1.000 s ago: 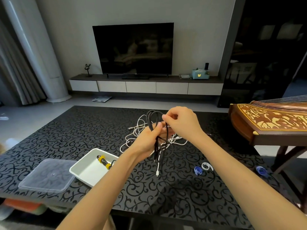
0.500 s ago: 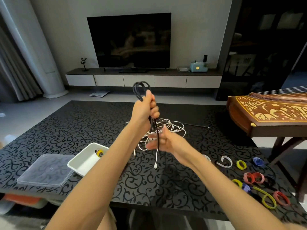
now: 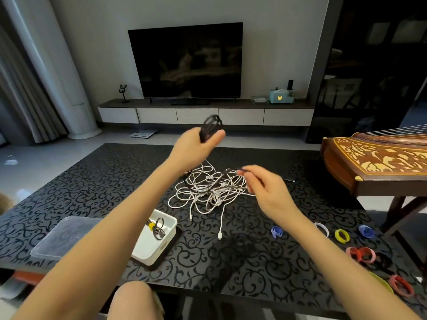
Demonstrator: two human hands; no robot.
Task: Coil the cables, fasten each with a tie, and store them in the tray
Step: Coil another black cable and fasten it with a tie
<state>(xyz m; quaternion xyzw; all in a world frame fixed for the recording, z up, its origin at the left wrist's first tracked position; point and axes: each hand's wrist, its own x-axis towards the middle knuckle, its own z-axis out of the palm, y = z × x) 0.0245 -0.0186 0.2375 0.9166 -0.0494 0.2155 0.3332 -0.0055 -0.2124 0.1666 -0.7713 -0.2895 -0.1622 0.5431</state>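
Up high, left hand (image 3: 196, 146) is fisted around a black cable (image 3: 211, 128), loops sticking out above the thumb, blurred by motion. Right hand (image 3: 265, 190) sits lower and to the right, well apart from the left, thumb and forefinger pinched on a dark cable end; other fingers loosely curled. Whether that end belongs to the same black cable, cannot tell, though a dark strand runs from it down into the pile.

Below and between the hands, a tangle of white cables (image 3: 208, 190) lies on the black patterned table (image 3: 92, 185), two plug ends trailing toward the near edge. Near left, a white tray (image 3: 165, 245) partly hidden by the left forearm; inside it one coiled dark cable with a yellow tie (image 3: 151, 225). Just left of the tray, a clear plastic lid (image 3: 67, 236) lies flat.

Right side of the table, loose ties scattered: a blue tie (image 3: 276, 232) nearest the centre, a white tie (image 3: 322, 228) partly behind the right forearm, a yellow-green tie (image 3: 342, 235), another blue one (image 3: 366, 231), red ties (image 3: 361, 254) closer to the edge.

Off the table to the right, a wooden zither (image 3: 374, 165) on a stand. Far wall: dark TV (image 3: 184, 61) on a low cabinet (image 3: 205, 114). A bare knee (image 3: 134, 299) shows at the bottom.
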